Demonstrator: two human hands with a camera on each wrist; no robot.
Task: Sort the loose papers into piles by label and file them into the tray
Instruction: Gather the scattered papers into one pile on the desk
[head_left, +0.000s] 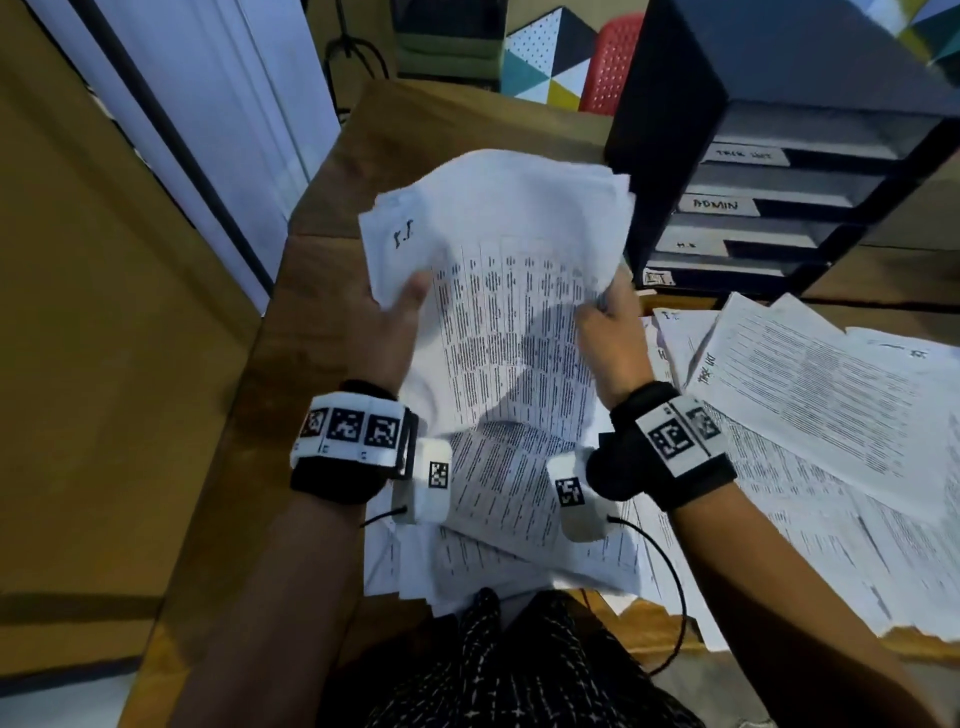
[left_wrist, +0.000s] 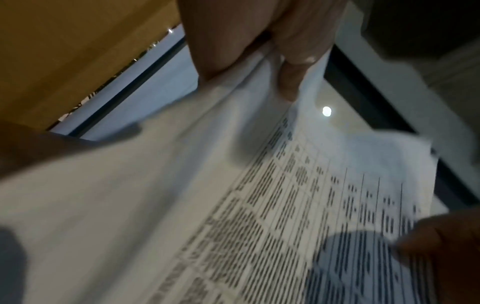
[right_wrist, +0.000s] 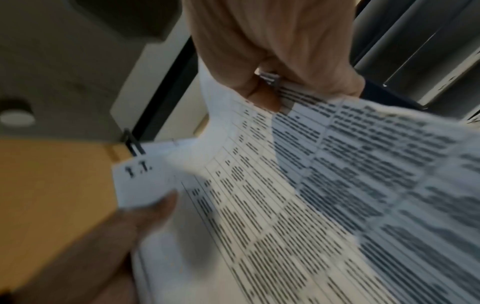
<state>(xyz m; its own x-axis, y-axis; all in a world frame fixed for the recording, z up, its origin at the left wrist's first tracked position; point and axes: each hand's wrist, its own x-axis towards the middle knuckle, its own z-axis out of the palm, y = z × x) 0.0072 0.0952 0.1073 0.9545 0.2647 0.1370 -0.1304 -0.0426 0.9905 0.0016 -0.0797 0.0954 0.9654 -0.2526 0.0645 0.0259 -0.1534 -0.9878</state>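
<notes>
Left hand (head_left: 395, 317): grip pinching the paper stack (head_left: 498, 249), raised.
Right hand (head_left: 613, 332): grip pinching the stack's opposite edge.
Tray (head_left: 769, 171): beside.

Office, my desk corner: wooden counter (head_left: 332, 218) strewn with printed papers (head_left: 810, 405), dark labelled filing tray (head_left: 769, 218) (one tier reads ADMIN), red chair (head_left: 613, 62) behind.

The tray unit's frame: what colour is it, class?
The tray unit has a dark navy, near-black frame with grey shelves carrying white labels; the head view shows it best.
</notes>
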